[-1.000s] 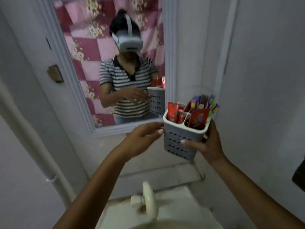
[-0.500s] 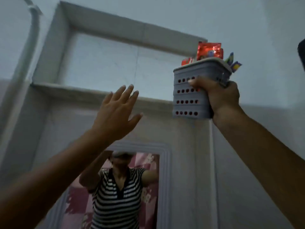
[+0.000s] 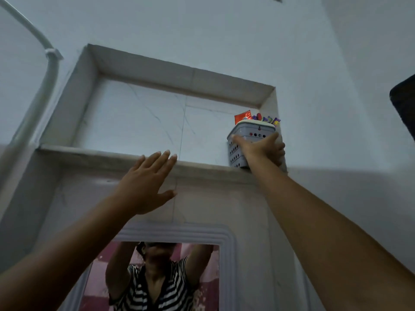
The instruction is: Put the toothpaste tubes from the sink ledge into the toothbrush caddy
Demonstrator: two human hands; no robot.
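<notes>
The grey perforated toothbrush caddy [image 3: 249, 131] stands at the right end of a high wall niche, on its stone ledge [image 3: 107, 157]. Red toothpaste tubes [image 3: 243, 117] and purple-yellow items stick out of its top. My right hand [image 3: 261, 149] is wrapped around the caddy's front, arm stretched upward. Raised with its fingers spread, my left hand [image 3: 147, 180] holds nothing and hovers just below the ledge's front edge, left of the caddy.
A white pipe [image 3: 48, 70] curves down the wall at upper left. Below the niche hangs a framed mirror [image 3: 226, 239] reflecting a person in a striped shirt with arms raised. A dark object [image 3: 404, 108] juts in at the right edge.
My right hand has lifted the caddy from chest height above the sink up onto the niche ledge. My left hand has let go of it and risen open; the view tilted upward.
</notes>
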